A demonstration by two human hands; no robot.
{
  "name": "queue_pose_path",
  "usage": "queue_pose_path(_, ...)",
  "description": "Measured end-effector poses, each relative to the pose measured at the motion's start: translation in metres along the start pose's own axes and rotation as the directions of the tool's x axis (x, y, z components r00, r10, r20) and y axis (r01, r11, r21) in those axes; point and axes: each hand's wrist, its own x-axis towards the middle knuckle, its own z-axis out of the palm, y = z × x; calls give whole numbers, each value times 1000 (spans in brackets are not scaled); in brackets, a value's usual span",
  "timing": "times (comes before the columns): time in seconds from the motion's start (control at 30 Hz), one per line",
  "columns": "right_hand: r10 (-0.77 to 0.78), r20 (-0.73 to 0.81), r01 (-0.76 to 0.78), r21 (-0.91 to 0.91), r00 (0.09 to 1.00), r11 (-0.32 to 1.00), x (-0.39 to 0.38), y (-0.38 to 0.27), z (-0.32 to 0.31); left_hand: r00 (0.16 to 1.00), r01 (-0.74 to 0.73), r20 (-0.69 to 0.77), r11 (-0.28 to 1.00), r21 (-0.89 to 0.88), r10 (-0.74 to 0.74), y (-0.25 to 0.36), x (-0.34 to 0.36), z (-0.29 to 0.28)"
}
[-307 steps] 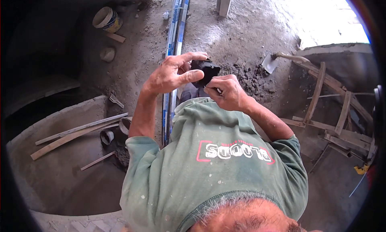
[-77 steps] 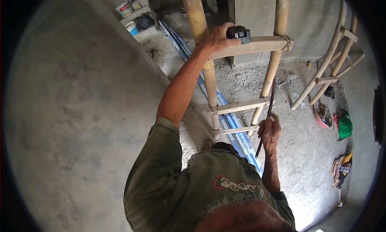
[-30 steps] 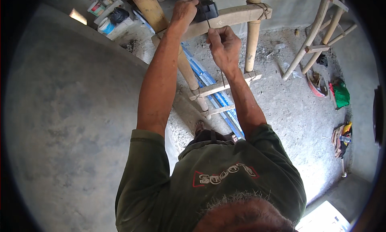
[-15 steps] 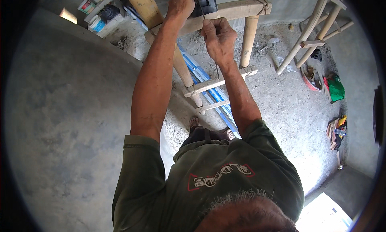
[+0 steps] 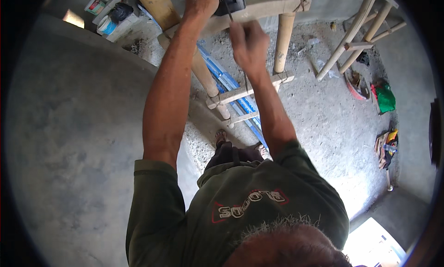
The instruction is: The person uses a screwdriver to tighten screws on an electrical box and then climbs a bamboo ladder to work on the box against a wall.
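A bamboo ladder (image 5: 284, 45) stands upright before me, with wooden rungs tied on. A small black boxy device (image 5: 236, 0) rests against its upper rung (image 5: 263, 7), with a thin dark strap (image 5: 228, 12) running down from it. My left hand (image 5: 200, 6) is closed at the device's left side, on the device and strap; its fingertips are partly cut off by the frame's upper edge. My right hand (image 5: 249, 47) is closed on the strap just below the rung, blurred by motion.
Blue-white lengths of material (image 5: 217, 73) lie beneath the ladder. A second bamboo frame (image 5: 347, 36) leans at the upper right. Buckets (image 5: 105, 25) and a black bag (image 5: 121, 12) sit on blocks at upper left. A concrete wall (image 5: 78, 119) fills the left; green bag (image 5: 386, 98) at right.
The view has moved from a floor with rubble to the ladder. My right hand has risen from low beside the ladder to the upper rung; over the last second both hands shifted slightly up and left.
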Motion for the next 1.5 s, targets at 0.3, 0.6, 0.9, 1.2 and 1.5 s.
queue_pose_path(0.3, -40, -47, 38, -39, 998, 999, -32, 10, 1, 994, -53, -97, 999, 11, 54, -4, -2, -4)
queue_pose_path(0.6, -106, -84, 100, -73, 991, 992, -39, 17, 5, 989, 97, -67, 912, -399, -135, -2, 0, -6)
queue_pose_path(0.9, -245, -27, 235, -198, 969, 952, -39, 12, 9, 992, 122, -11, 960, -251, -129, -15, -15, -15)
queue_pose_path(1.2, -96, -44, 85, -192, 994, 978, -33, 11, -2, 901, 426, 107, 811, -401, -421, 37, -1, -32)
queue_pose_path(1.5, -162, -15, 155, -201, 987, 967, -30, 11, -1, 899, 426, 138, 760, -490, -415, 45, -1, -40)
